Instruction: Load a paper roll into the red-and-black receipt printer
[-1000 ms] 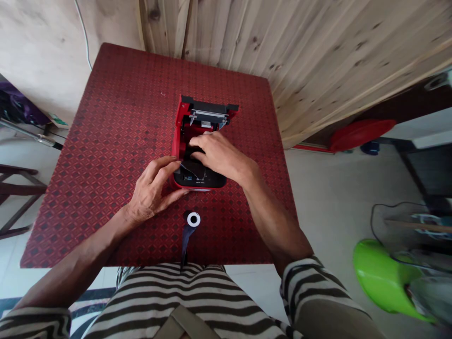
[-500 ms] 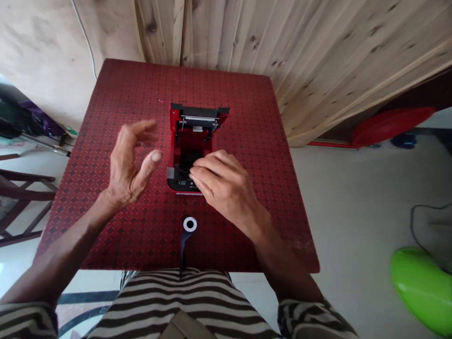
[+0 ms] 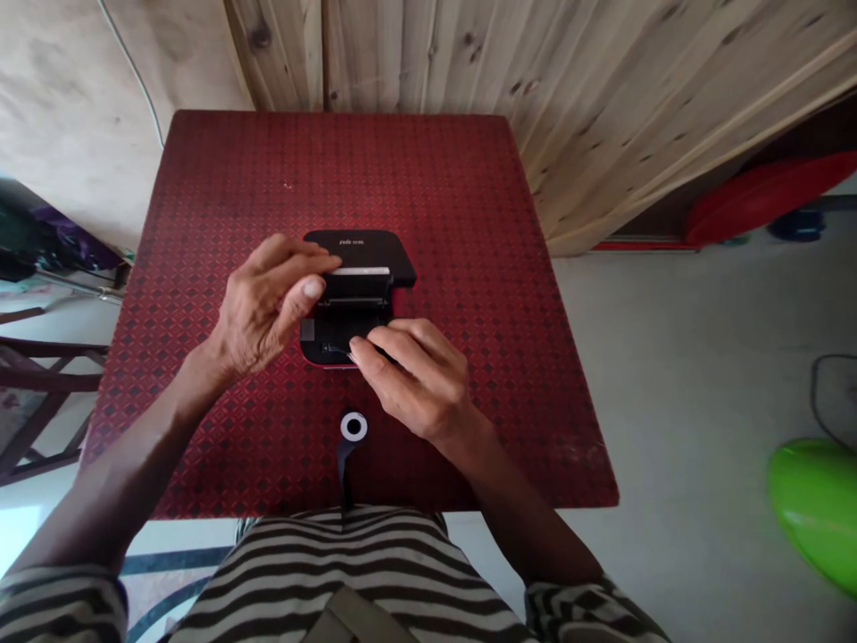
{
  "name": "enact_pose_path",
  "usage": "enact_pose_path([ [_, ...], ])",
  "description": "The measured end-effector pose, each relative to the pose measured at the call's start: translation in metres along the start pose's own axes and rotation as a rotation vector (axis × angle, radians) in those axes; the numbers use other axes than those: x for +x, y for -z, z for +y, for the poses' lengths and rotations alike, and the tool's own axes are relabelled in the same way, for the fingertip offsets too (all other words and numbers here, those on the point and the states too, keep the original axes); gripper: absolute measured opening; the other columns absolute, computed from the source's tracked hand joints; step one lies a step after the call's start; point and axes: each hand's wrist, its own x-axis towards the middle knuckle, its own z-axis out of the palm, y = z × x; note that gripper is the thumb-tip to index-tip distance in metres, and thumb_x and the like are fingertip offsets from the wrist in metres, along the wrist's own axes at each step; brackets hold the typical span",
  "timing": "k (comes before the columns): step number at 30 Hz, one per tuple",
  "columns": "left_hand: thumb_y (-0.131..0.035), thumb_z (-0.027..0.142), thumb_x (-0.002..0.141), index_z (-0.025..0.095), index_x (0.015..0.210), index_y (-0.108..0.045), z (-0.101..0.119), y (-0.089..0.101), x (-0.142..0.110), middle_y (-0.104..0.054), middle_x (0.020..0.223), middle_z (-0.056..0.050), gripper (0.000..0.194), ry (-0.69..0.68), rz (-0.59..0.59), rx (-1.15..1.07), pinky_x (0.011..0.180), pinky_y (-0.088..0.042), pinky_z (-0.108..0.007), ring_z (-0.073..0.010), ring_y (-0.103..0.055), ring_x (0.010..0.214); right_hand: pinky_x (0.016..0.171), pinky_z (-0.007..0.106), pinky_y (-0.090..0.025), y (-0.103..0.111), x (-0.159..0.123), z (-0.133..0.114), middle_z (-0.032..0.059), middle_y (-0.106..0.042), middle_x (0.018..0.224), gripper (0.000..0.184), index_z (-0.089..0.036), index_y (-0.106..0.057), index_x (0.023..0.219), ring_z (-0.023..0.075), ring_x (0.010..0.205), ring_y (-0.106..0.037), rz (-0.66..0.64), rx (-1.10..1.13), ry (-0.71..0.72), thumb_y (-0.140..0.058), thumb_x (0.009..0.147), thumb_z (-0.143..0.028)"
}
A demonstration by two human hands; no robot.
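Observation:
A small black and red printer (image 3: 361, 245) stands on the table with its lid partly lowered. My left hand (image 3: 271, 299) lies on the left side of the lid, fingers over its top and thumb by its front edge. My right hand (image 3: 419, 375) is at the printer's front right corner, thumb and fingertips pinched together. A thin dark edge shows at those fingertips, too small to name. Below the printer is a small roll (image 3: 353, 427) with a white ring and a dark centre; a dark strip (image 3: 344, 478) runs from it towards the table's near edge.
The table (image 3: 482, 223) has a red patterned cover. Behind it rises a wooden plank wall (image 3: 415, 54). A dark wooden chair (image 3: 40, 384) is at the left. On the right are a green rounded object (image 3: 817, 509) and a red one (image 3: 769, 196).
My left hand has moved right onto the lid, which has swung down from upright to partly lowered. My right hand stays pinched at the printer's front. The view has shifted slightly.

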Motion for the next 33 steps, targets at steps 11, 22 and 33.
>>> enact_pose_path([
  [11, -0.047, 0.072, 0.101, 0.026, 0.138, -0.067, -0.02, -0.012, -0.032, -0.066, 0.135, -0.013, 0.063, -0.172, -0.063, 0.124, 0.104, -0.054, -0.049, -0.0312, -0.065, 0.125, 0.08, 0.037, -0.058, 0.0, 0.0, 0.0, 0.0055, -0.077, 0.097, 0.019, -0.023, -0.074, 0.111, 0.0205, 0.091, -0.067, 0.013, 0.007, -0.005, -0.063, 0.101, -0.011],
  [22, -0.052, 0.088, 0.089, 0.03, 0.142, -0.061, -0.022, -0.016, -0.04, -0.065, 0.14, -0.015, 0.08, -0.167, -0.101, 0.237, 0.098, -0.052, -0.05, -0.0347, -0.063, 0.128, 0.088, 0.042, -0.06, 0.006, -0.004, 0.006, 0.0071, -0.079, 0.104, 0.017, -0.023, -0.073, 0.116, 0.0237, 0.095, -0.07, 0.099, 0.108, -0.088, -0.069, 0.1, -0.023],
  [33, -0.051, 0.078, 0.096, 0.022, 0.152, -0.051, -0.012, -0.016, -0.049, -0.061, 0.145, -0.019, 0.079, -0.16, -0.07, 0.234, 0.108, -0.048, -0.052, -0.0363, -0.058, 0.138, 0.091, 0.039, -0.058, -0.026, -0.026, 0.038, 0.0085, -0.079, 0.104, 0.036, -0.023, -0.074, 0.107, 0.0225, 0.099, -0.073, 0.294, 0.39, -0.689, -0.045, 0.109, -0.044],
])
